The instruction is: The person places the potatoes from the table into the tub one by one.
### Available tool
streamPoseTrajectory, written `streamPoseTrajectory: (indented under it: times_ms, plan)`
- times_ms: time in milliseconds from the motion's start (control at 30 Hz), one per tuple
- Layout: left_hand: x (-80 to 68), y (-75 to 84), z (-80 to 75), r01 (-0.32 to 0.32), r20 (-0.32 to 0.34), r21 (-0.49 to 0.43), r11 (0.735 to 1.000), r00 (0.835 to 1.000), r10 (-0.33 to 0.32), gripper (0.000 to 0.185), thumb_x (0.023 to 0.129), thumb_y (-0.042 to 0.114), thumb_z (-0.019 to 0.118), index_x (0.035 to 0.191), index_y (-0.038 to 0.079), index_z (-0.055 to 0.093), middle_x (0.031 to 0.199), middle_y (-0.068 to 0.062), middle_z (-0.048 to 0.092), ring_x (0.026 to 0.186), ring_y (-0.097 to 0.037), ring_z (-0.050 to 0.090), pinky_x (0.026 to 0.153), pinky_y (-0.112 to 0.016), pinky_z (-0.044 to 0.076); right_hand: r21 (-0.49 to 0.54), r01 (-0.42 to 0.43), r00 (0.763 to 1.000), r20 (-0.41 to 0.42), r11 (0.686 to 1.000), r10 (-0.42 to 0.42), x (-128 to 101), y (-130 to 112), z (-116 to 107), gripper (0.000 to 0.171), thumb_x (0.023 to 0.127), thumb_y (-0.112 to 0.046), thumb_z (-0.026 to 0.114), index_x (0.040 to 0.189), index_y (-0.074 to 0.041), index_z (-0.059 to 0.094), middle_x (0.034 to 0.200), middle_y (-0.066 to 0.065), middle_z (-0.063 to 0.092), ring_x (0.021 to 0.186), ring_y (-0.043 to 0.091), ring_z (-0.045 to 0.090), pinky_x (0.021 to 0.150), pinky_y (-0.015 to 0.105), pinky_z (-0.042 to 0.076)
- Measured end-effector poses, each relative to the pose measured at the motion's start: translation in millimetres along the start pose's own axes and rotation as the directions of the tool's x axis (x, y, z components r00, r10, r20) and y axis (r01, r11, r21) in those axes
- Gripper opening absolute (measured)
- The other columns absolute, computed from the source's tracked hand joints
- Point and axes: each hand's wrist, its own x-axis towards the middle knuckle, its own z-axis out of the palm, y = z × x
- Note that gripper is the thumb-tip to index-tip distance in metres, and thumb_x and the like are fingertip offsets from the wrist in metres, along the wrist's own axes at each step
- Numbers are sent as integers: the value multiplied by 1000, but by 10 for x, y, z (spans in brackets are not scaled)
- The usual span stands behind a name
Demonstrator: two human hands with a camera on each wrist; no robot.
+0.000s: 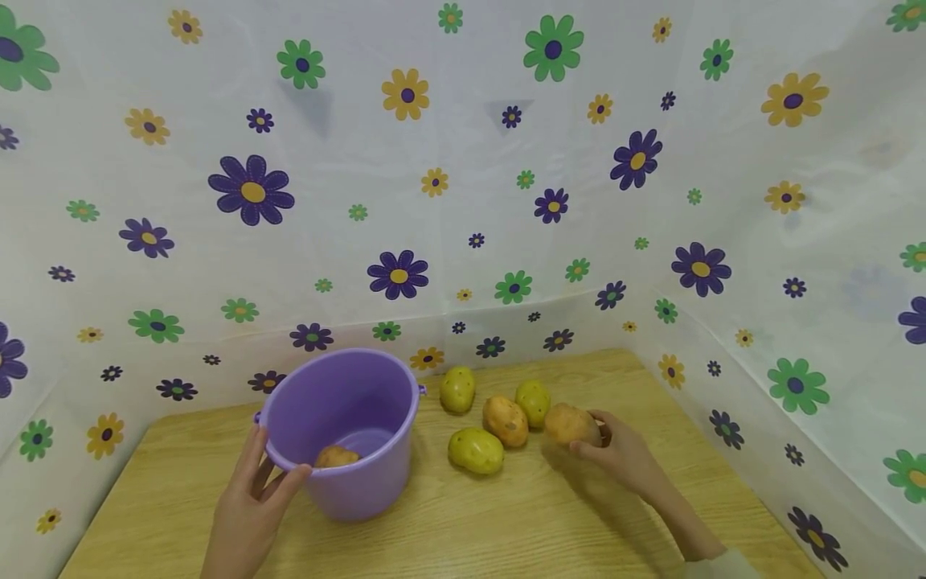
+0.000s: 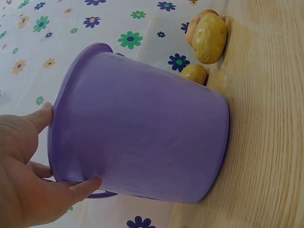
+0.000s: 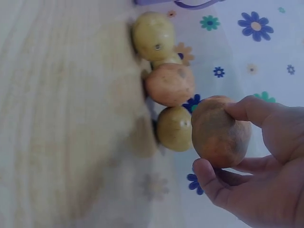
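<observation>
A purple bucket [image 1: 365,486] stands upright on the table, with one brown potato [image 1: 338,457] visible inside. My left hand [image 1: 248,507] holds the bucket's near left rim; in the left wrist view its thumb and fingers are spread along that rim. Over the table at the right, my right hand [image 1: 624,454] grips a brown potato [image 3: 221,130] between thumb and fingers, raised off the wood. Just left of it lie another brown potato [image 1: 506,420] and three yellow-green potatoes: one at the back [image 1: 458,390], one beside the brown one [image 1: 533,403], one in front [image 1: 476,450].
The wooden table [image 1: 434,531] ends against a white flowered sheet [image 1: 463,121] that rises behind it and along both sides. A purple bucket handle [image 2: 102,194] hangs on the bucket's outer side.
</observation>
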Motion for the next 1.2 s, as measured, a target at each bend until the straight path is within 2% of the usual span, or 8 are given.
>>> streamPoseTrajectory:
  times_ms: [333,567,833,933,1200]
  plan:
    - [-3,44,-1,9,-12,31,999,1000,-9,95,98,33,74,167,24,10,171,6,-3,152,-40,23,98,-6,43,-23,36,999,9,999,-36,55,-282,-275,76,95,-33,77,147,11,43,111,22,69,94,27,68,75,38,62]
    - [3,51,-6,41,-17,66,997,999,-40,96,96,38,75,166,30,10,170,11,-4,153,-37,23,100,-8,43,-16,61,998,13,998,-61,118,-511,-447,78,96,-31,75,149,14,39,114,27,68,95,29,68,75,37,63]
    - [3,61,-6,20,-24,44,999,1000,-19,95,96,33,75,166,27,11,171,9,-3,153,-39,23,97,-4,42,-42,112,992,-50,993,-114,192,-705,-622,67,97,-32,74,146,5,48,112,23,70,93,27,66,73,32,58]
    - [0,56,-8,19,-26,52,998,1000,-17,95,96,33,75,166,27,11,171,9,-3,153,-39,24,97,-4,42,-69,104,992,-58,992,-108,201,-754,-665,67,97,-35,74,146,4,49,110,22,70,91,27,65,72,31,57]
    - [0,29,-8,30,-15,55,998,999,-29,97,96,36,75,167,28,10,171,9,-4,153,-39,23,98,-6,42,-62,70,997,-36,996,-73,186,-802,-687,71,98,-38,73,148,5,46,115,25,68,94,28,65,75,33,58]
